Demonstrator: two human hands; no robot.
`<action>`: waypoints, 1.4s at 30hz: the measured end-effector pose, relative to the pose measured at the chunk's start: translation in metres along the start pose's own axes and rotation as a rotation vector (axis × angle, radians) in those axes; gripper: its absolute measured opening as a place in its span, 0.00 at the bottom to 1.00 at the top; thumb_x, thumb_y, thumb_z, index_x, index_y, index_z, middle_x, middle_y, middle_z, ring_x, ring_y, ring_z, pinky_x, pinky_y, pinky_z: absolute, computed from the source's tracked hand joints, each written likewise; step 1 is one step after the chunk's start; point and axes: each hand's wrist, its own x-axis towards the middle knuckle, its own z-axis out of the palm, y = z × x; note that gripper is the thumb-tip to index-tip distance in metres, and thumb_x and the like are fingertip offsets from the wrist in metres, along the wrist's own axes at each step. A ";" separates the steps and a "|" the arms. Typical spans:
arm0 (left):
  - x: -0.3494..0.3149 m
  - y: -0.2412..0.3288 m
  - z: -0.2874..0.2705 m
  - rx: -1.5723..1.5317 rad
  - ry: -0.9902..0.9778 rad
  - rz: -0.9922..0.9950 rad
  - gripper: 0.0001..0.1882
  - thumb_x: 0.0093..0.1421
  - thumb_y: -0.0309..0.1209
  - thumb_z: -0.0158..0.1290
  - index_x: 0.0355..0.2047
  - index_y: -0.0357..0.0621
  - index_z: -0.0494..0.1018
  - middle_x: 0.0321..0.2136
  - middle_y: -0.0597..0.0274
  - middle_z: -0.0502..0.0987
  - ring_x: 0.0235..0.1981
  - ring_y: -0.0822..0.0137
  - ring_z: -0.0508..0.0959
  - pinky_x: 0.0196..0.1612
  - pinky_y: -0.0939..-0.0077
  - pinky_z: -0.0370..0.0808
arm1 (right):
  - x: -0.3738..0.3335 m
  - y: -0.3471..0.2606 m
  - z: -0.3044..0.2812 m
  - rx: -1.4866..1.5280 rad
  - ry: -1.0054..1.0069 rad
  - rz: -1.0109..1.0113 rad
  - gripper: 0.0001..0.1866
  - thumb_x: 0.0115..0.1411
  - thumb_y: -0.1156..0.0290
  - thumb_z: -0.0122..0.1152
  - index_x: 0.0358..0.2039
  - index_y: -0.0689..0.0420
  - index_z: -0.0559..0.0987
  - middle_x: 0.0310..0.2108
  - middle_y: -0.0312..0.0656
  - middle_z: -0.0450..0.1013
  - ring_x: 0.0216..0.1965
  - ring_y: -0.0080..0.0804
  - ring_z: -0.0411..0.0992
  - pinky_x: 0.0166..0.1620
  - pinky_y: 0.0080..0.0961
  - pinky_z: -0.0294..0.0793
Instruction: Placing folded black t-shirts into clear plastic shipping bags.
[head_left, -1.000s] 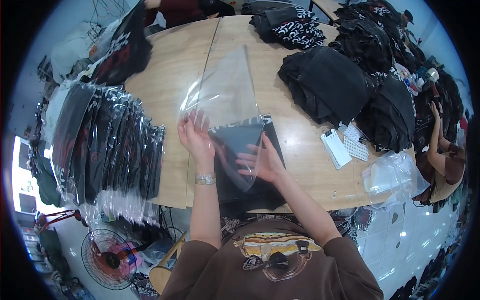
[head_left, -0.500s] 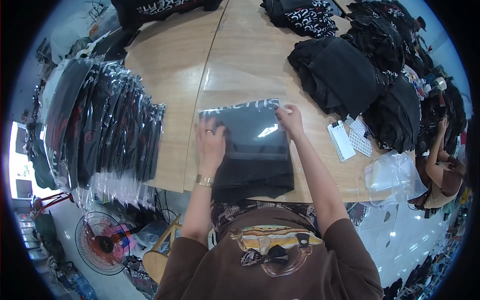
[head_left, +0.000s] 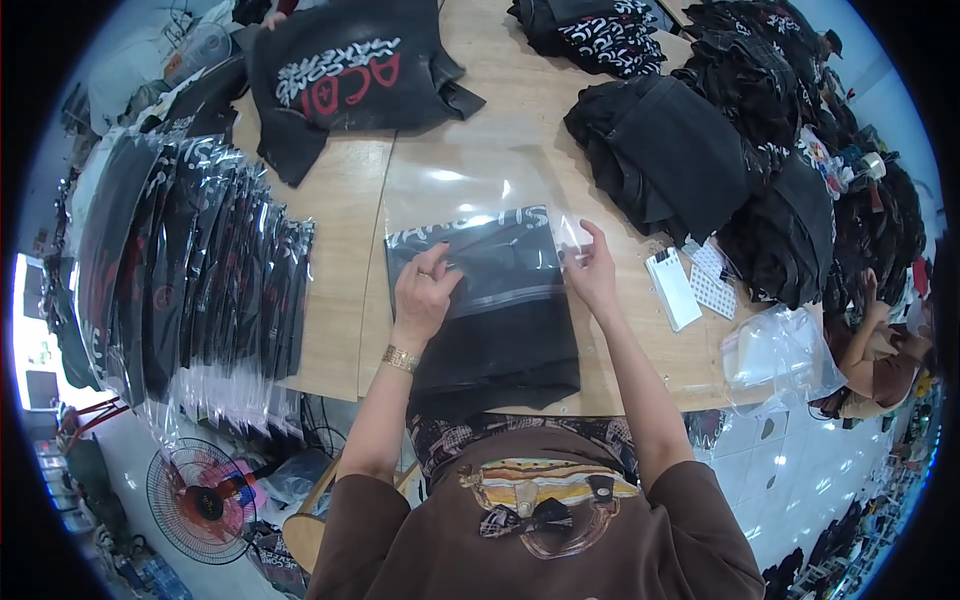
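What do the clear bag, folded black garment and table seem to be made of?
Bag: probably thin, glossy plastic film, being transparent with bright glints.
Garment: apparently soft, matt cloth, judging by its dull, rumpled lower part; weave unclear.
Table: smooth wood or imitation, from its pale tan colour.

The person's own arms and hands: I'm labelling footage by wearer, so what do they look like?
The left hand and right hand are gloveless. Plain brown sleeves are short, ending around the elbows. A gold-toned band circles the left wrist; watch or bracelet, I can't tell. The right has no band.
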 end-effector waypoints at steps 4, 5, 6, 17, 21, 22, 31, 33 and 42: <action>-0.007 -0.009 0.007 0.001 -0.007 -0.059 0.15 0.50 0.18 0.49 0.36 0.48 0.76 0.44 0.56 0.71 0.45 0.57 0.71 0.42 0.65 0.70 | 0.008 0.000 0.002 -0.299 -0.080 0.121 0.18 0.50 0.73 0.61 0.42 0.59 0.70 0.18 0.41 0.70 0.20 0.33 0.71 0.27 0.28 0.71; -0.004 -0.006 0.006 0.055 -0.049 -0.138 0.15 0.50 0.20 0.50 0.38 0.49 0.76 0.47 0.54 0.69 0.48 0.55 0.69 0.47 0.63 0.67 | 0.009 0.001 0.002 -0.345 -0.110 0.079 0.14 0.51 0.72 0.61 0.38 0.60 0.71 0.16 0.39 0.70 0.19 0.29 0.70 0.25 0.26 0.69; -0.002 -0.004 0.006 0.109 -0.092 -0.218 0.16 0.50 0.22 0.51 0.40 0.50 0.76 0.49 0.52 0.67 0.50 0.54 0.67 0.51 0.61 0.64 | 0.010 0.002 0.002 -0.390 -0.140 0.038 0.10 0.53 0.71 0.60 0.34 0.61 0.72 0.15 0.37 0.69 0.18 0.25 0.70 0.22 0.24 0.68; 0.032 -0.046 0.037 0.179 -0.210 -0.485 0.19 0.55 0.32 0.47 0.49 0.48 0.71 0.52 0.46 0.64 0.56 0.44 0.58 0.56 0.54 0.55 | 0.079 -0.009 0.002 0.163 -0.461 0.368 0.08 0.55 0.70 0.56 0.23 0.60 0.73 0.16 0.35 0.69 0.08 0.19 0.64 0.11 0.16 0.59; 0.056 -0.071 0.072 0.198 -0.305 -0.547 0.26 0.55 0.35 0.47 0.56 0.52 0.62 0.56 0.42 0.58 0.57 0.43 0.56 0.56 0.50 0.54 | 0.124 0.018 0.028 -0.087 -0.137 0.049 0.07 0.54 0.72 0.54 0.24 0.63 0.73 0.16 0.39 0.70 0.10 0.24 0.67 0.13 0.20 0.64; 0.063 -0.075 0.080 0.142 -0.321 -0.569 0.30 0.54 0.37 0.50 0.58 0.54 0.58 0.56 0.37 0.56 0.57 0.44 0.57 0.55 0.49 0.56 | 0.130 0.025 0.031 -0.146 -0.051 -0.041 0.07 0.54 0.73 0.54 0.25 0.64 0.73 0.16 0.40 0.71 0.11 0.25 0.68 0.13 0.21 0.65; 0.073 -0.099 0.091 -0.077 -0.146 -0.483 0.42 0.44 0.36 0.62 0.60 0.52 0.56 0.56 0.37 0.49 0.56 0.46 0.58 0.53 0.59 0.61 | 0.106 0.013 0.026 -0.259 -0.087 -0.035 0.04 0.50 0.78 0.54 0.29 0.62 0.72 0.20 0.44 0.73 0.26 0.34 0.75 0.30 0.28 0.72; 0.068 -0.104 0.090 -0.166 -0.150 -0.512 0.43 0.43 0.34 0.63 0.60 0.52 0.56 0.56 0.36 0.48 0.55 0.46 0.59 0.52 0.60 0.63 | 0.096 0.009 0.029 -0.255 -0.080 0.022 0.05 0.49 0.78 0.54 0.28 0.62 0.72 0.19 0.43 0.72 0.26 0.33 0.75 0.30 0.27 0.72; 0.048 -0.108 0.076 -0.416 -0.221 -0.511 0.24 0.46 0.25 0.60 0.47 0.47 0.71 0.43 0.47 0.68 0.34 0.63 0.73 0.31 0.75 0.73 | 0.047 0.008 0.006 -0.056 -0.298 0.361 0.05 0.50 0.76 0.55 0.29 0.63 0.74 0.19 0.43 0.73 0.17 0.28 0.72 0.23 0.27 0.72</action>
